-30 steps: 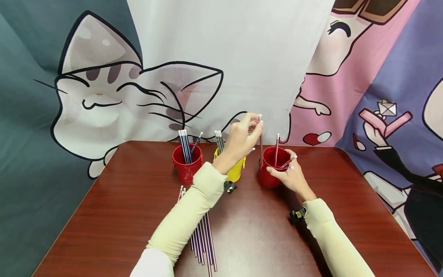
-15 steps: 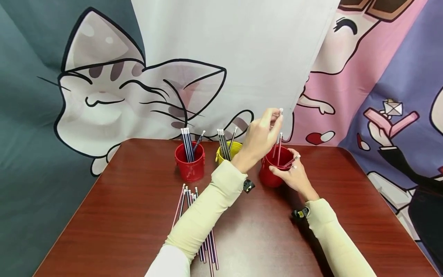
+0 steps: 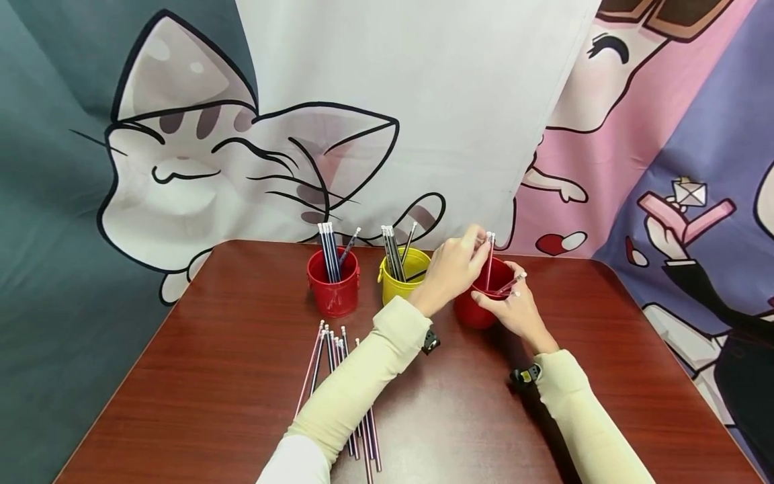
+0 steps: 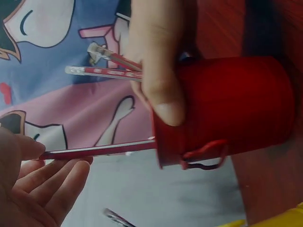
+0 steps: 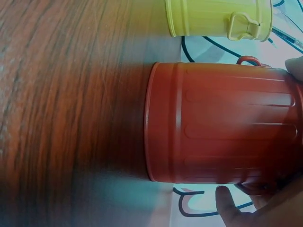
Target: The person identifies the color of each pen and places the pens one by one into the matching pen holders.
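Worktop (image 3: 453, 410) with red bucket (image 3: 474, 312)
Left hand (image 3: 452, 270) finger-pinches a pencil (image 4: 104, 149); right hand (image 3: 514, 308) grips the red bucket, four-o'clock side.

Two red buckets (image 3: 474, 312) (image 3: 334, 298), one yellow bucket (image 3: 396, 289); one table (image 3: 193, 376); pencils (image 3: 329, 254) over ten, overlapping, exact count unclear.
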The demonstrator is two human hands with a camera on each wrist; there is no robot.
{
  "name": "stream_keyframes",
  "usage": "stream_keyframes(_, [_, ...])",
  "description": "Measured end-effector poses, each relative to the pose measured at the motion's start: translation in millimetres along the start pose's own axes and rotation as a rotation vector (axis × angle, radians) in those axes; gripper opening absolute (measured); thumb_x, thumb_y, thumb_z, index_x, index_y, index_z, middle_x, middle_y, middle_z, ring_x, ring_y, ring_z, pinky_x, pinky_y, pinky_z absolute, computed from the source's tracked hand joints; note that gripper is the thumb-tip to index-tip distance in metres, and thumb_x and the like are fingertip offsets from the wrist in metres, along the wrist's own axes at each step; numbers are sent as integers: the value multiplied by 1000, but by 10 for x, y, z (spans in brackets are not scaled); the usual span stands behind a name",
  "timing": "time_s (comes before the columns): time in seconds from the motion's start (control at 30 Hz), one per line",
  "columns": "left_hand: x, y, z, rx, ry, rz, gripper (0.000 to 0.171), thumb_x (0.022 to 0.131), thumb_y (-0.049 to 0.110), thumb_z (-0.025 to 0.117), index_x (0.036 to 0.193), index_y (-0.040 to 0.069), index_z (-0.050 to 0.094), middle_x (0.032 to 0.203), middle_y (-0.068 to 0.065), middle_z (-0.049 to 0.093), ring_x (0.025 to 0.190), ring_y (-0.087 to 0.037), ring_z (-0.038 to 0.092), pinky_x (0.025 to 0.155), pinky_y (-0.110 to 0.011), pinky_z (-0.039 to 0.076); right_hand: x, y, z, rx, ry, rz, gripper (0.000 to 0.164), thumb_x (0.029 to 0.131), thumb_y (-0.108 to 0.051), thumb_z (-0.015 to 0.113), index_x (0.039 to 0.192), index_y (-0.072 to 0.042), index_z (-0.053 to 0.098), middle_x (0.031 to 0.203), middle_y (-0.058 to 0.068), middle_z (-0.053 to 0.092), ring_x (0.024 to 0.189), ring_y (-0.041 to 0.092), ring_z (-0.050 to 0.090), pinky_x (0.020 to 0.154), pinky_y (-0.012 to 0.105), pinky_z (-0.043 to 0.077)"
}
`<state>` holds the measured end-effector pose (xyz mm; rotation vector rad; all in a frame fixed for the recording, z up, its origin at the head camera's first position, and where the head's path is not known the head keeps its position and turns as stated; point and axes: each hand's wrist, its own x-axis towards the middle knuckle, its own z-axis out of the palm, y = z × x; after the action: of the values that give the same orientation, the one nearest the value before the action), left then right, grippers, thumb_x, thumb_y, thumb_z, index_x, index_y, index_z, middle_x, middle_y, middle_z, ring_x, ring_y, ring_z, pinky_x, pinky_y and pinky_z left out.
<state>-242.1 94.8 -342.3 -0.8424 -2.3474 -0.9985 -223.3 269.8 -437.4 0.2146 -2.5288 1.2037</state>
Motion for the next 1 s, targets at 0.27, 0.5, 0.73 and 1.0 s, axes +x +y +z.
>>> stream_keyframes(0.27, [-195, -203, -25, -214, -83, -133, 28, 88, 24, 60, 110, 11, 50, 91, 0, 69, 79, -3, 64, 71, -15, 49, 14, -6, 7, 32, -9, 7, 83, 72, -30, 77, 133, -3, 28, 123, 15, 46, 108, 27, 48, 87, 47, 45])
stream_keyframes(0.5, [-388, -311, -218, -275, -45, -97, 18, 85, 13, 62, 99, 7, 54, 88, -2, 68, 77, -7, 63, 72, -22, 51, 11, 3, -5, 53, -9, 4, 84, 72, -29, 78, 134, -4, 27, 123, 18, 46, 108, 31, 48, 89, 50, 43])
stream_keyframes(0.73, [-473, -299, -402, -257, -92, 13, 13, 84, 13, 62, 94, 6, 57, 86, -1, 67, 78, -8, 61, 72, -22, 50, 8, 19, -6, 84, -1, 5, 83, 72, -26, 78, 134, -4, 27, 126, 14, 46, 111, 28, 48, 87, 26, 42])
stream_keyframes(1.0, [-865, -512, -566, -163, -401, -76, 7, 84, 18, 64, 82, 12, 62, 73, 4, 64, 68, -5, 57, 64, -18, 47, -3, 25, 15, 91, -9, 15, 82, 72, -24, 78, 133, -6, 28, 126, 13, 46, 111, 26, 48, 87, 24, 41])
